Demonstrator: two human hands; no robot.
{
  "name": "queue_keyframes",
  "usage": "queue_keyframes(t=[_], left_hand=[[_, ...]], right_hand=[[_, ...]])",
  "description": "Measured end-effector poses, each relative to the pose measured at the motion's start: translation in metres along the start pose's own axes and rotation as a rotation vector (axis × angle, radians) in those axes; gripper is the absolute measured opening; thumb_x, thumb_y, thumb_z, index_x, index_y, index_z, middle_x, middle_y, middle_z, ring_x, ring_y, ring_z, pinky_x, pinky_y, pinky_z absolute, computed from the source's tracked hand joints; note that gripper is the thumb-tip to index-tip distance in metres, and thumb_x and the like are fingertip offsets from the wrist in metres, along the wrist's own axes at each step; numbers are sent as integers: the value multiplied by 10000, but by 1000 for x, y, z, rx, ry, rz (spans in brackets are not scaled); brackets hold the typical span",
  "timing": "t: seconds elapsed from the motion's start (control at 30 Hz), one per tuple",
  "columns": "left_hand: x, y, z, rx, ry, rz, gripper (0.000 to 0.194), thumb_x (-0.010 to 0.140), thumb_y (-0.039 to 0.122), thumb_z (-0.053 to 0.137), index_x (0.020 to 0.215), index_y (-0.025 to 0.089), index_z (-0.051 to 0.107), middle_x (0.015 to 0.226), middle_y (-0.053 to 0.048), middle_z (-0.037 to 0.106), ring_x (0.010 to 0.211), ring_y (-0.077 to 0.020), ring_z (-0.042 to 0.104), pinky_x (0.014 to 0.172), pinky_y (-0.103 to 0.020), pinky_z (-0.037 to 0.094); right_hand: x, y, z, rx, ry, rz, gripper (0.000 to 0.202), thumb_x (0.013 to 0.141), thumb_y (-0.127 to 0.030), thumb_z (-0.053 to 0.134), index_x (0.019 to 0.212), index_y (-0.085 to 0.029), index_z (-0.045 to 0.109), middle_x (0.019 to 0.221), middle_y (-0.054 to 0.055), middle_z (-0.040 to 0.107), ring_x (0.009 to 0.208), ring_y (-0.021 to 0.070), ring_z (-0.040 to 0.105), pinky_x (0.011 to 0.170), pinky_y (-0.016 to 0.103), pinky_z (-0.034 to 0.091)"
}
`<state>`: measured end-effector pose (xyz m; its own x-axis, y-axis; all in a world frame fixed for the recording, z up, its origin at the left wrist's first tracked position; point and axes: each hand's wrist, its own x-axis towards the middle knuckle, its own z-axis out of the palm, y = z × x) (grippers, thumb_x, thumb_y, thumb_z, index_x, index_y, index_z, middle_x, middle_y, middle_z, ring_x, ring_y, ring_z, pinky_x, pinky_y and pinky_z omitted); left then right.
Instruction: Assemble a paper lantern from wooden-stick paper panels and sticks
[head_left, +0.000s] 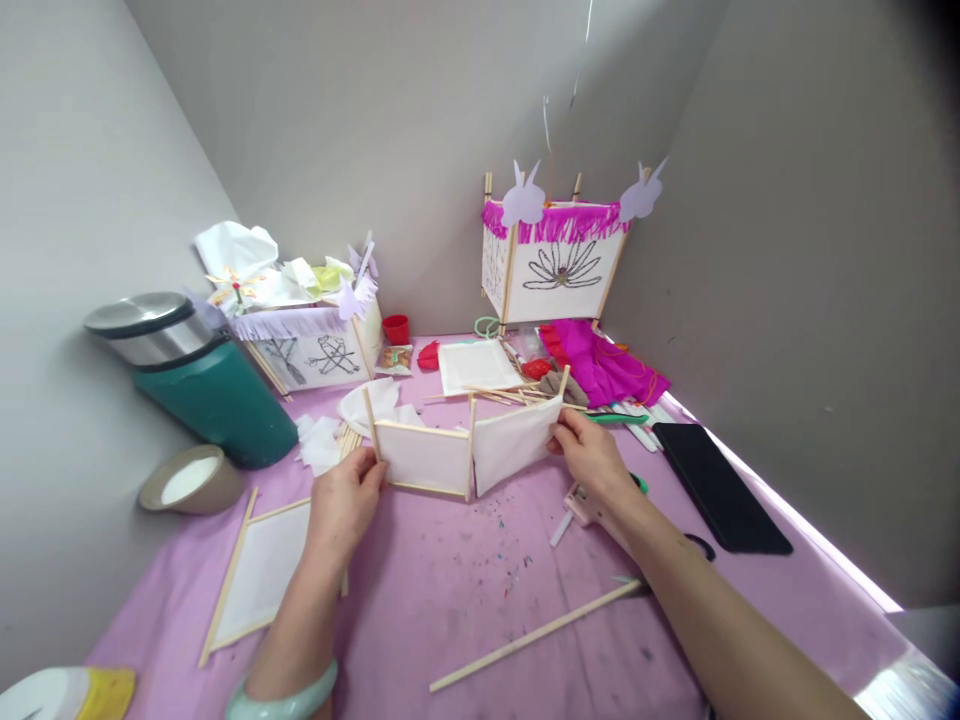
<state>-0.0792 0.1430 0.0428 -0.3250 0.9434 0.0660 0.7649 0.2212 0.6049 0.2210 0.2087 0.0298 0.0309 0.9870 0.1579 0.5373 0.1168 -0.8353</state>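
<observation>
Two white paper panels on wooden stick frames stand upright on the table, meeting at a shallow angle along a middle stick. My left hand [347, 497] pinches the outer stick of the left panel [421, 457]. At the far edge of the right panel [516, 442], my right hand [587, 448] closes its fingers on the paper and stick. Beside my left forearm lies another framed paper panel [264, 570], partly covered by the arm. A glue gun [582, 504] rests under my right wrist, and a loose wooden stick [536, 637] lies nearer me.
Two decorated paper lanterns, one with purple fringe [307, 345] and one with magenta fringe [562, 275], stand at the back. A green tumbler [217, 400] and a bowl [223, 490] are left; a black phone [720, 490] is right. Thin sticks [510, 396] lie behind the panels.
</observation>
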Motion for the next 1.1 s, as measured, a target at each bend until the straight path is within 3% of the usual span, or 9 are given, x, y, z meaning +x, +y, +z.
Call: queue_keyframes(t=[0.3,0.47,0.7,0.97,1.1], left_hand=[[1,0,5,-220,-54,14,183,759,371,508,734,213,597,635,4,656,625,-178,615,651,-272,444],[-1,8,10,-449,-196,-15,228,710,392,556,777,181,611,621,-4,636,615,-183,617,634,-293,491],[-7,23,26,-533,-346,38,216,702,333,559,796,155,637,663,-24,668,612,-180,631,621,-292,505],[-10,33,23,-542,-273,40,157,654,259,573,731,175,681,660,-13,689,666,-210,638,627,-294,485],[-11,36,23,-660,-310,33,230,606,283,637,788,153,691,724,-63,719,681,-239,658,621,-324,505]], right_hand=[[-3,4,5,169,-91,23,199,790,-265,465,888,-198,625,697,-6,649,626,151,596,632,272,477],[-13,-7,12,300,-186,48,178,784,-285,477,859,-187,606,708,-3,624,625,149,586,648,288,499],[-19,-27,20,367,-303,54,114,781,-274,483,774,-195,565,745,-4,618,633,137,577,639,272,507],[-17,-31,22,323,-291,27,113,775,-247,482,763,-185,576,677,-14,599,627,139,587,638,271,501],[-14,-32,23,373,-296,43,117,764,-268,506,762,-184,588,688,-8,617,632,137,591,644,274,508]])
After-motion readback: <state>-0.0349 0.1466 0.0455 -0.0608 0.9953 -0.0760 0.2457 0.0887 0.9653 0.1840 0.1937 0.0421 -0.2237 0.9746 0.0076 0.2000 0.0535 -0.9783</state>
